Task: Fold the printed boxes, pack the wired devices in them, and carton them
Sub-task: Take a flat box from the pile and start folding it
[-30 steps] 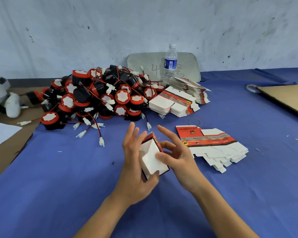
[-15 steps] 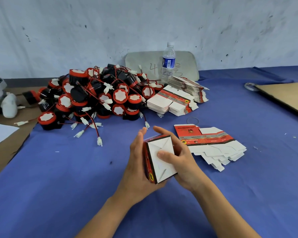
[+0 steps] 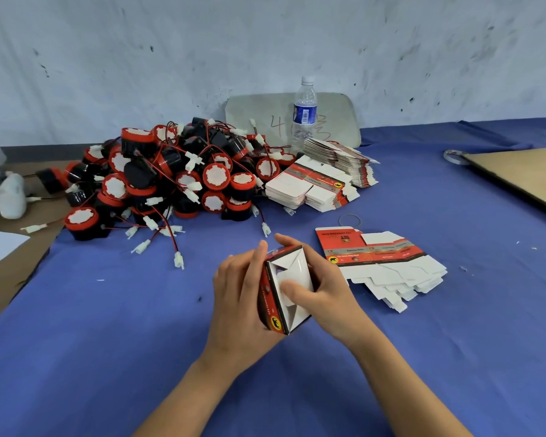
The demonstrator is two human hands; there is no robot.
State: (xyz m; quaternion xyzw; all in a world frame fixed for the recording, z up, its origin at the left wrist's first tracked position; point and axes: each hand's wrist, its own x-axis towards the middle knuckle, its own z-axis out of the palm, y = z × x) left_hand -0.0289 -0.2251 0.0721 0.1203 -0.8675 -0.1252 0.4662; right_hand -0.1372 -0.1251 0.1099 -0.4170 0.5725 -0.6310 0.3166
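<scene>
light: even, soft, bright | shadows: faint | focus: slightly soft | edges: wide-angle bowing

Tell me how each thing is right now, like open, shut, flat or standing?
box: folded up, white end flaps nearly shut
left hand: grips the box's red side
right hand: holds the box, thumb pressing the flaps
loose flat boxes: unfolded, lying fanned out
wired devices: heaped, unpacked
water bottle: upright, capped

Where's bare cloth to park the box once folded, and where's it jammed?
Free: the blue cloth left of the left hand gripping the box, this side of the device pile; also the wide strip between the loose flat boxes and the cardboard sheet. Crowded: the far side, where device pile, stacked flat boxes and water bottle sit close, wires trailing forward.
</scene>
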